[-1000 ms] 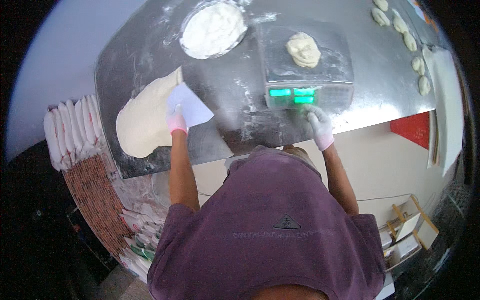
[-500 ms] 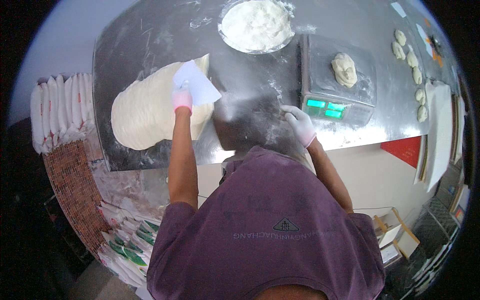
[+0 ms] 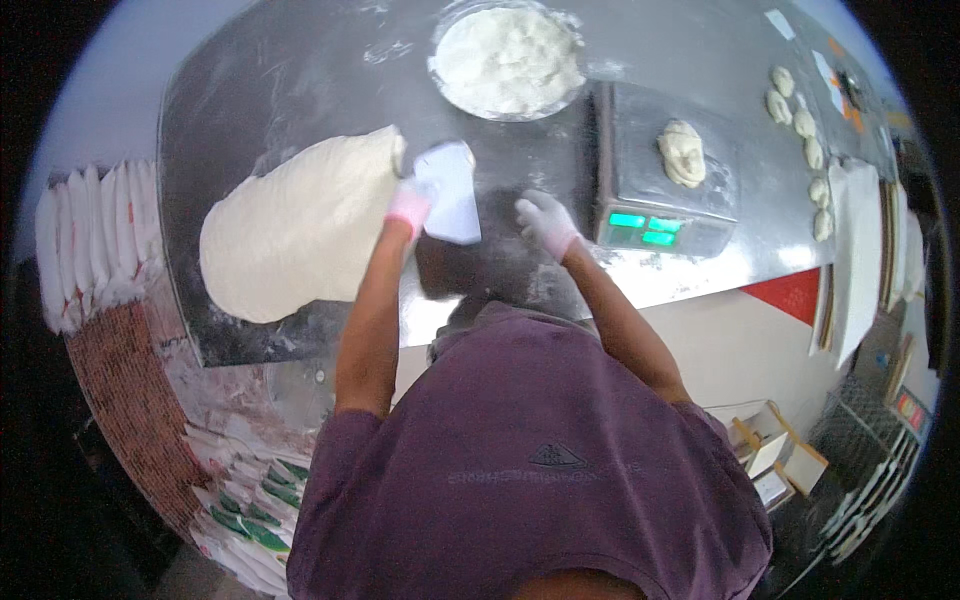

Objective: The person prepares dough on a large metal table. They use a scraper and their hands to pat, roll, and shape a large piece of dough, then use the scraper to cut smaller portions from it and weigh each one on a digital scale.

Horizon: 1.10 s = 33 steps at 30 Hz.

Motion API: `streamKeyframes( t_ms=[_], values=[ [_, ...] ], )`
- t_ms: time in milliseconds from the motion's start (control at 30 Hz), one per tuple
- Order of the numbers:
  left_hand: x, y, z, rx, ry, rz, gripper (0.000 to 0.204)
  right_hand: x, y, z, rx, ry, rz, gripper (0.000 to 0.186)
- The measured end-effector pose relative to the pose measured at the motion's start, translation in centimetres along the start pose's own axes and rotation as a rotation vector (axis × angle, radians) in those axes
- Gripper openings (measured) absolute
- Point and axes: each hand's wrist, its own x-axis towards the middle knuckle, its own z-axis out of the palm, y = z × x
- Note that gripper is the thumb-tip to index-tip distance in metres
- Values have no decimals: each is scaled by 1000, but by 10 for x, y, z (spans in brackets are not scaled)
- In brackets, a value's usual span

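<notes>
My left hand (image 3: 410, 203), in a white glove with a pink cuff, grips a white, flat dough scraper (image 3: 452, 195). The scraper is at the right edge of a large dough slab (image 3: 300, 220), and a small pale bit shows at its far corner. My right hand (image 3: 546, 222), gloved too, is over the table between the scraper and a digital scale (image 3: 665, 170). Its fingers are loosely bent and a little apart, with nothing visible in them. One lump of dough (image 3: 682, 154) rests on the scale's platform, above green lit displays.
A round container of flour (image 3: 508, 62) stands at the table's far side. Several small dough pieces (image 3: 813, 153) lie in a row at the right of the metal table (image 3: 330, 90). White sacks (image 3: 100, 235) are stacked left of the table, with more bags (image 3: 250, 510) lower down.
The scraper in my left hand has moved right, from over the slab to its right edge. My right hand has shifted left, away from the scale. The whole view has tilted slightly.
</notes>
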Motion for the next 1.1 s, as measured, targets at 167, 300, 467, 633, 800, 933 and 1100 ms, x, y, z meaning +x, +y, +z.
streamKeyframes(
  t_ms=[167, 300, 467, 633, 800, 933, 1100],
  values=[
    [-93, 34, 38, -302, 23, 266, 34, 4, 9, 6, -22, -13, -76, 24],
    [-115, 66, 16, -628, -15, 57, 28, -20, -12, -28, 287, 67, -114, 16],
    [-104, 68, 19, -675, 22, 103, 27, -32, -56, -122, -286, 521, -628, 17],
    [-98, 108, 23, -709, 27, 128, 25, -6, -61, -192, -1035, 815, -488, 20],
    [-91, 113, 21, -611, 31, 216, 25, -17, -50, -205, -1058, 708, -445, 36],
    [-63, 108, 7, -615, 63, 219, 26, -39, -19, -215, -698, 622, -478, 54],
    [34, 114, -17, -118, 142, 668, 24, -58, -10, -200, -284, 581, -544, 68]
  ],
)
